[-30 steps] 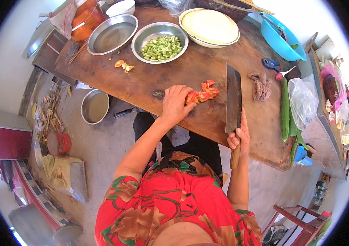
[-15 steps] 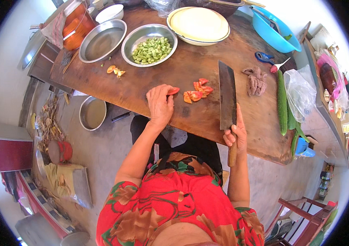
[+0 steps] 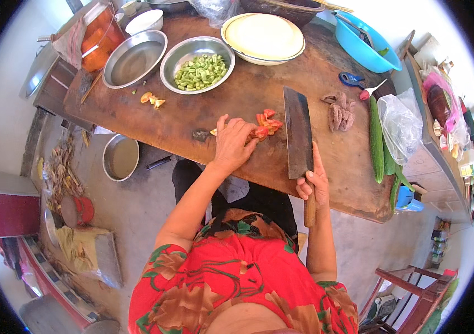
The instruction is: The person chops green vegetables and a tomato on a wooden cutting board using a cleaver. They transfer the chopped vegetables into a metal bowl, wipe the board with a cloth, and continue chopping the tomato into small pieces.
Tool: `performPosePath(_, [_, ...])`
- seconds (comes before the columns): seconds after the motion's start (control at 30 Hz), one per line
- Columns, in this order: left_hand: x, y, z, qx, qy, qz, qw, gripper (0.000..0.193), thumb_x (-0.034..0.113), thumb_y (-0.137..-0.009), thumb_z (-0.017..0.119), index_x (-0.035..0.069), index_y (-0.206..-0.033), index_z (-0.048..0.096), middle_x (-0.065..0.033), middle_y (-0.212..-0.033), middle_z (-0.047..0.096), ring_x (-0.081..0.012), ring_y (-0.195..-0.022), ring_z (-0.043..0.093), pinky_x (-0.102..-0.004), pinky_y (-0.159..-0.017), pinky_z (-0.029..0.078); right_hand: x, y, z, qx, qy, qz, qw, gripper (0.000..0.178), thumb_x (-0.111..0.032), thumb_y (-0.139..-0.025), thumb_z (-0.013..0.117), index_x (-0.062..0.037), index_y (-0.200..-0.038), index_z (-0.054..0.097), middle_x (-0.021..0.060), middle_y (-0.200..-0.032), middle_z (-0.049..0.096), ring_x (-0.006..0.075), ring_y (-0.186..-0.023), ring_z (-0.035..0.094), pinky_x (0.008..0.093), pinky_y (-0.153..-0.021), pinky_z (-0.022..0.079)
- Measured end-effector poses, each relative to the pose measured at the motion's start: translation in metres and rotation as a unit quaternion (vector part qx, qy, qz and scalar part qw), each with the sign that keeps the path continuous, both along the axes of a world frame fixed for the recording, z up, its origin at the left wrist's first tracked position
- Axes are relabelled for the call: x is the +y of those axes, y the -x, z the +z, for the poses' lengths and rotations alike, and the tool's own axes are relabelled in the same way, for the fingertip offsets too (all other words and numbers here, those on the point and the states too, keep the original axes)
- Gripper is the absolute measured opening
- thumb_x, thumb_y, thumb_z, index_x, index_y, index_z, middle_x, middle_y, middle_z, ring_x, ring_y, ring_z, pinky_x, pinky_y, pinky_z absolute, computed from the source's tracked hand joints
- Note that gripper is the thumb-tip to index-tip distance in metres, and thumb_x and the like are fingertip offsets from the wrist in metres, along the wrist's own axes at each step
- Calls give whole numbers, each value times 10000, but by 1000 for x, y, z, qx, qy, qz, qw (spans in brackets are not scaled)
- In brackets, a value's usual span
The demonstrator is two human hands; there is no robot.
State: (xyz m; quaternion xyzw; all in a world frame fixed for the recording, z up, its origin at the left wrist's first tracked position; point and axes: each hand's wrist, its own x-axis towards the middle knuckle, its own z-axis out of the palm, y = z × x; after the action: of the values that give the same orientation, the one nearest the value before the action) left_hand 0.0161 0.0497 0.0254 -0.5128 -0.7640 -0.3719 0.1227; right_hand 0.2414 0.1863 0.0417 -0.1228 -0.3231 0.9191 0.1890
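My right hand (image 3: 316,181) is wrapped round the wooden handle of a cleaver (image 3: 298,131), whose broad dark blade lies over the table, pointing away from me. To its left, my left hand (image 3: 233,146) reaches over the wood with bent fingers, its fingertips on a red tomato piece (image 3: 261,132). That piece touches a small heap of cut tomato (image 3: 268,121) between my left hand and the blade. A yellowish bit (image 3: 213,132) peeks out at the left side of this hand, mostly hidden by it.
Behind stand a steel bowl (image 3: 164,78) of chopped green beans, a water basin (image 3: 112,78) and a cream lidded dish (image 3: 265,36). Orange scraps (image 3: 152,101) lie left. To the right are a crumpled cloth (image 3: 339,111), blue-handled peeler (image 3: 351,79), cucumber (image 3: 376,139) and plastic bag (image 3: 401,122).
My left hand has moved right, bringing its tomato piece up to the heap. The cleaver stays in my right hand, with little movement. The whole view has shifted slightly.
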Motion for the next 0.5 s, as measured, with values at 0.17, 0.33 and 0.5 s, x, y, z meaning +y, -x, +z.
performPosePath(0.17, [-4, 3, -5, -7, -36, -14, 999, 267, 93, -699, 767, 108, -920, 618, -47, -838, 577, -260, -891, 564, -446, -947, 365, -7, 1, 20, -121, -107, 5, 987, 904, 25, -853, 561, -200, -1577, 68, 119, -736, 660, 112, -410, 478, 256, -371, 433])
performPosePath(0.33, [-6, 3, -1, -18, -58, -20, 998, 249, 85, -709, 756, 105, -905, 604, -55, -826, 554, -277, -867, 544, -425, -880, 380, -5, 3, 53, -267, -342, 40, 900, 888, 60, -847, 534, -250, -1577, 133, 114, -829, 677, 83, -505, 552, 233, -428, 448])
performPosePath(0.5, [-5, 3, 1, -8, -73, -13, 997, 259, 80, -711, 753, 90, -922, 603, -77, -841, 543, -300, -875, 535, -420, -859, 387, -3, 3, 83, -301, -532, 80, 788, 875, 91, -824, 525, -260, -1565, 219, 91, -1288, 588, 79, -602, 522, 252, -544, 485])
